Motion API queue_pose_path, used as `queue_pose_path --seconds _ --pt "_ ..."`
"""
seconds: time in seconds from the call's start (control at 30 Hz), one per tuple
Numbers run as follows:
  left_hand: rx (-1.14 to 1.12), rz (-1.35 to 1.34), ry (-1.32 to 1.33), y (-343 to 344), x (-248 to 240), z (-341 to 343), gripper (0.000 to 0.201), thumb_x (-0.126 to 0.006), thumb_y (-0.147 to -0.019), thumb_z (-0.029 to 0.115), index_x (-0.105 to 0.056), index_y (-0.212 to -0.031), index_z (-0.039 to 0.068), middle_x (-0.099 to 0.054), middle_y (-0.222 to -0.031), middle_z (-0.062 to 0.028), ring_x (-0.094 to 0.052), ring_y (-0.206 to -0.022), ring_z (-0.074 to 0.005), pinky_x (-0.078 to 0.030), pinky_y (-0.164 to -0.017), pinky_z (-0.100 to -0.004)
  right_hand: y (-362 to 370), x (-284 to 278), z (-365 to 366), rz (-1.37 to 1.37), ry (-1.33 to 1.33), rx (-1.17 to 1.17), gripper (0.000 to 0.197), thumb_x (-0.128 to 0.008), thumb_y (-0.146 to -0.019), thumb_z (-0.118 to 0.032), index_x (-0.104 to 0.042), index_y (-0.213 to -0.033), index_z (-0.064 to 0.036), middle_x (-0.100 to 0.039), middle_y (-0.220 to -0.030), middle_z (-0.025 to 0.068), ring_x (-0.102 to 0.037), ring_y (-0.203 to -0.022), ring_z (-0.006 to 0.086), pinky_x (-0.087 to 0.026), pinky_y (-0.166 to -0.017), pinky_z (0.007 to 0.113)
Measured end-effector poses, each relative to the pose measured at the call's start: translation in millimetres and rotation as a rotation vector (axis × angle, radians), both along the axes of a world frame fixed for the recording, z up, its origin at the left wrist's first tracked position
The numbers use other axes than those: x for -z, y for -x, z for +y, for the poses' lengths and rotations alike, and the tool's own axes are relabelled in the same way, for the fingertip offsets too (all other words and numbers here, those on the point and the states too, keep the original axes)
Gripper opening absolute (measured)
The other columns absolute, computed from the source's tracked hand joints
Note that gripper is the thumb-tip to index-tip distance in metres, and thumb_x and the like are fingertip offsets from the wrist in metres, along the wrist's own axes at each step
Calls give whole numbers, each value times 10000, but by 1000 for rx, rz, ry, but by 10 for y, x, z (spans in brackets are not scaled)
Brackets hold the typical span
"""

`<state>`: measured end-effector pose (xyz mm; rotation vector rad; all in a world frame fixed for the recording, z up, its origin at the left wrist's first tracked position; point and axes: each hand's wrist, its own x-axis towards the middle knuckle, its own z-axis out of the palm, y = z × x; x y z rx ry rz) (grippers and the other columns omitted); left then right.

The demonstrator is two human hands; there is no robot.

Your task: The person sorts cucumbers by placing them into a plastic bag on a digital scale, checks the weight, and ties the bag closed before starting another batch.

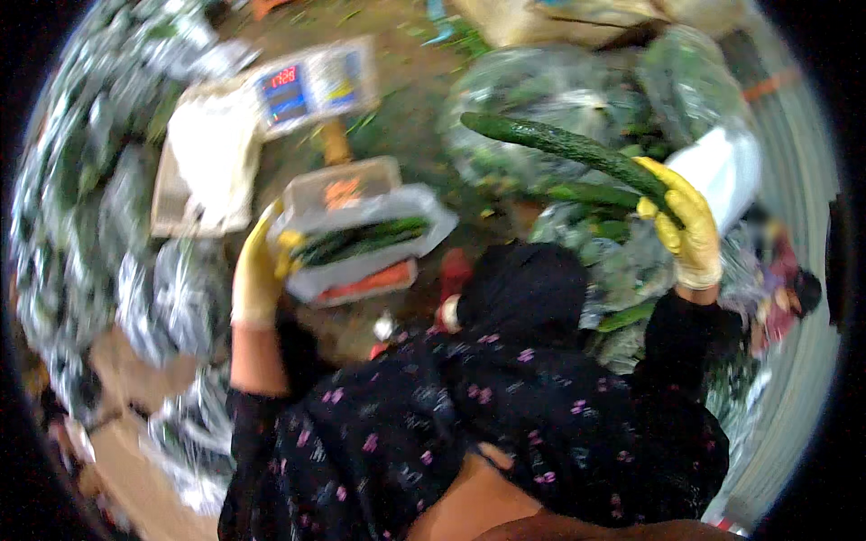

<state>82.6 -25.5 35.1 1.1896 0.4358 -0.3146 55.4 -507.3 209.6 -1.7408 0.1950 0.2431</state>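
A long dark green cucumber (564, 144) is held up at the right by my right hand (687, 221), in a yellow glove, its fingers closed round the near end. The cucumber points away to the upper left, above filled clear bags. My left hand (260, 270), also in a yellow glove, grips the left edge of an open clear plastic bag (439, 216). Its fingertips reach just inside the mouth. Several cucumbers (361, 240) lie side by side in this bag, which rests over a crate (388, 278) with an orange-red patch.
A scale display (287, 95) with red digits stands beyond the bag. White plastic bags (213, 149) are piled left of it. Filled bags (77, 216) crowd the far left, and more bags of cucumbers (541, 81) lie at the right. Cardboard (153, 464) lies lower left.
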Motion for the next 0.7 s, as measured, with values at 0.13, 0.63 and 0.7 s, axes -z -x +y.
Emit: queue_pose_path --seconds 0.13,0.63,0.7 --pt "169 -93 205 -47 -151 -17 508 -402 -914 372 -383 -1303 46 -618 -782 -85 -372 -404 -72 -377 -438 -206 -257 -27 611 130 55 -299 451 -558 -845 -237 -488 -1239 -27 -606 -753 42 -339 -424 -7 -237 -374 138" --pt "176 34 252 -26 374 423 450 -404 -935 303 -363 -1300 42 -614 -842 -159 -562 -583 -207 -462 -542 -241 -1118 2742 2181 -105 968 -620 730 -707 -674 -332 -387 -1288 -99 -395 -1301 169 -402 -1196 342 -366 -978 373" --pt "133 -55 190 -5 188 271 490 -448 -920 283 -318 -1321 33 -615 -868 -165 -561 -574 -196 -466 -519 -263 -1029 2523 2173 -66 1055 -570 737 -727 -648 -273 -375 -1271 -95 -389 -1293 182 -420 -1167 365 -386 -962 394"
